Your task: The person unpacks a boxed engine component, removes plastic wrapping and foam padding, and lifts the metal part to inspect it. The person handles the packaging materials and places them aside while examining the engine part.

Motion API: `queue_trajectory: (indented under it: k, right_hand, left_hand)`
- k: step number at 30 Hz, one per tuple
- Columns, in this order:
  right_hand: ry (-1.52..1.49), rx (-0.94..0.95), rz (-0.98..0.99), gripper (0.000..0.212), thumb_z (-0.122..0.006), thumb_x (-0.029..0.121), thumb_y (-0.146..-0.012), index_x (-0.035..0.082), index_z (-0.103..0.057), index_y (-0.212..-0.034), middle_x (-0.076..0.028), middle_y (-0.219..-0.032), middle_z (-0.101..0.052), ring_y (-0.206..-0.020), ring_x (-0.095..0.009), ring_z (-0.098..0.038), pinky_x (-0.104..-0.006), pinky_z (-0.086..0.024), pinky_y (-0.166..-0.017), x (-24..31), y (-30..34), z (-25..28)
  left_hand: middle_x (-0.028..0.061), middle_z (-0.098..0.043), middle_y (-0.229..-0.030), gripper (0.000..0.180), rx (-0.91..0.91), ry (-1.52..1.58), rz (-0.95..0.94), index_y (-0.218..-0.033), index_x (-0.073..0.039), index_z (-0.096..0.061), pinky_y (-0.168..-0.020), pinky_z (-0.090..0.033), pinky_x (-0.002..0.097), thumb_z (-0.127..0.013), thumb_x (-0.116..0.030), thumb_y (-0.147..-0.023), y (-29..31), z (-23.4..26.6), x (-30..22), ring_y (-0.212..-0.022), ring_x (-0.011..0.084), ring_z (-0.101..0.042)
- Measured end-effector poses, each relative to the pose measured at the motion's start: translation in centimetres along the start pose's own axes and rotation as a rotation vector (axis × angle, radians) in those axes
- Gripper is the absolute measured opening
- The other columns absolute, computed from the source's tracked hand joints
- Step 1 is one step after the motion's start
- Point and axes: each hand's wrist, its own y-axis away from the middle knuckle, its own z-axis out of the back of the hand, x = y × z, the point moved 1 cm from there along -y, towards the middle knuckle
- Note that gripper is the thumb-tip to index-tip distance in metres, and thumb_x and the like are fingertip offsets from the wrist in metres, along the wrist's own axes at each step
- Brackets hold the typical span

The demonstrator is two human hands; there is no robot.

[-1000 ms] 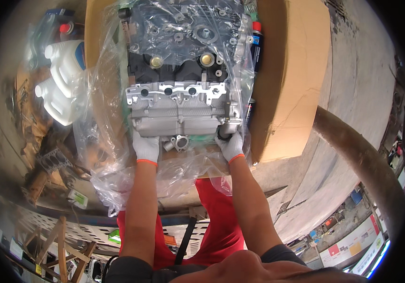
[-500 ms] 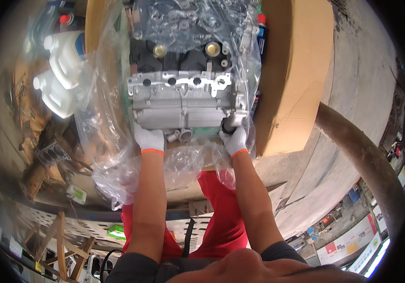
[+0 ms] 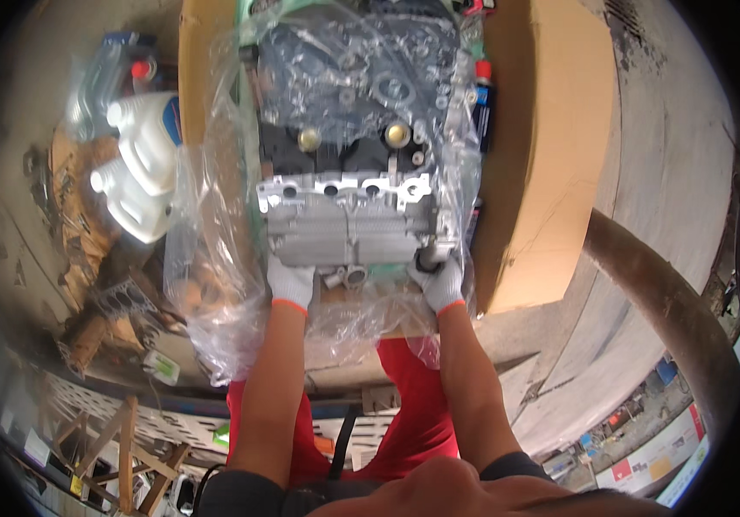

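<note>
A grey metal car engine lies in an open cardboard box, with clear plastic wrap around it. My left hand, in a white knit glove with an orange cuff, grips the engine's near left corner, its fingertips hidden under the metal. At the near right corner, my right hand, gloved alike, holds the engine beside a black round fitting. Between my hands a small metal flange sticks out toward me. The far part of the engine shows blurred through the plastic.
White plastic jugs stand left of the box, beside a red-capped bottle. Metal parts and a flat gasket-like plate lie at the left. A spray can sits along the box's right inside. A thick brown pipe curves past on the right.
The whole scene has shifted down and slightly right in the picture, showing more of the engine's far end. Both hands keep the same places on the engine.
</note>
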Motion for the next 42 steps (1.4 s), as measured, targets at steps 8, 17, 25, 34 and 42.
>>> queue_trajectory:
  k: [8,17,25,34,42]
  right_hand:
    - [-0.257,-0.124,-0.202,0.033,-0.049,0.031,-0.114,0.010,-0.064,-0.134,-0.014,-0.130,-0.067,-0.119,-0.034,-0.064,-0.0569,-0.059,-0.095,-0.9,-0.8,0.4]
    - [-0.162,-0.148,-0.185,0.035,-0.047,0.030,-0.115,0.012,-0.059,-0.142,-0.014,-0.142,-0.063,-0.128,-0.034,-0.063,-0.0601,-0.058,-0.101,-1.3,-1.2,0.5]
    - [-0.215,-0.263,-0.195,0.037,-0.050,0.034,-0.113,0.012,-0.058,-0.142,-0.012,-0.139,-0.064,-0.126,-0.033,-0.061,-0.0579,-0.057,-0.101,0.3,-1.3,-0.5]
    - [-0.177,-0.430,-0.086,0.042,-0.051,0.049,-0.112,0.013,-0.065,-0.127,-0.011,-0.116,-0.071,-0.098,-0.029,-0.070,-0.0448,-0.060,-0.076,-0.7,3.2,-0.6]
    - [-0.088,-0.462,-0.105,0.030,-0.055,0.037,-0.108,0.015,-0.065,-0.125,-0.011,-0.117,-0.070,-0.100,-0.029,-0.067,-0.0421,-0.059,-0.072,5.1,11.9,-6.7]
  left_hand:
    - [0.0163,-0.029,-0.175,0.073,-0.155,-0.044,0.139,-0.167,-0.011,-0.035,-0.132,-0.030,0.0600,-0.043,-0.060,-0.113,1.6,2.2,-0.4,-0.160,0.0388,-0.034]
    - [0.0155,-0.042,-0.171,0.065,-0.164,-0.013,0.166,-0.160,-0.010,-0.045,-0.128,-0.033,0.0646,-0.042,-0.054,-0.113,2.2,-1.1,-0.9,-0.158,0.0395,-0.039]
    - [0.0088,-0.043,-0.173,0.062,0.116,0.001,0.256,-0.163,-0.017,-0.049,-0.130,-0.027,0.0619,-0.040,-0.047,-0.109,0.6,-2.4,-0.1,-0.160,0.0352,-0.036]
    - [0.0059,-0.061,-0.155,0.053,-0.115,0.049,0.135,-0.145,-0.020,-0.065,-0.121,-0.042,0.0582,-0.051,-0.052,-0.104,4.1,-4.0,-0.8,-0.144,0.0313,-0.055]
    - [0.0087,-0.058,-0.154,0.061,-0.243,0.102,0.161,-0.147,-0.019,-0.061,-0.121,-0.042,0.0643,-0.051,-0.062,-0.106,12.1,-10.3,-6.7,-0.146,0.0367,-0.052]
